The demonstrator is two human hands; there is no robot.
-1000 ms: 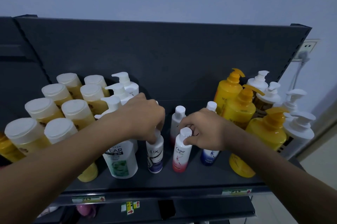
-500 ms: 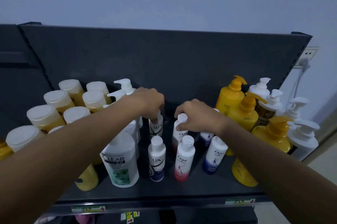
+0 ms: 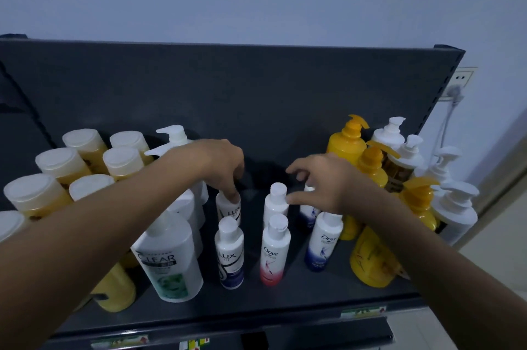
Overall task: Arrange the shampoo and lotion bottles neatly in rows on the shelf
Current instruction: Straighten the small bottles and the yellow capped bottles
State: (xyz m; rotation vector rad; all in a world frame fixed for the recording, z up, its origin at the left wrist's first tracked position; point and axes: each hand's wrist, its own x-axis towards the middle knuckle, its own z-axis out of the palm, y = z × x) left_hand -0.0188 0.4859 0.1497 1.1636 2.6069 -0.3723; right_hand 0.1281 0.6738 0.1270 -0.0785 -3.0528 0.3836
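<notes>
Small bottles stand in two short rows mid-shelf. In front are a Lux bottle (image 3: pixel 229 254), a pink Dove bottle (image 3: pixel 273 255) and a blue Dove bottle (image 3: pixel 322 245). My left hand (image 3: pixel 219 167) reaches down and pinches the cap of the rear Lux bottle (image 3: pixel 229 211). Behind the pink Dove stands a rear Dove bottle (image 3: pixel 275 201), upright and free. My right hand (image 3: pixel 328 183) hovers just right of it with fingers spread, holding nothing. It partly hides another blue Dove bottle (image 3: pixel 308 211).
A white Clear pump bottle (image 3: pixel 168 264) stands front left, with yellow white-capped bottles (image 3: pixel 57 161) behind it. Yellow pump bottles (image 3: pixel 346 144) and white pump bottles (image 3: pixel 453 207) crowd the right end. The dark shelf (image 3: pixel 256 301) has a back panel. A wall socket (image 3: pixel 463 79) is at far right.
My right hand has let go of the rear Dove bottle's cap and opened. My left hand stays on the rear Lux bottle. The camera has come closer.
</notes>
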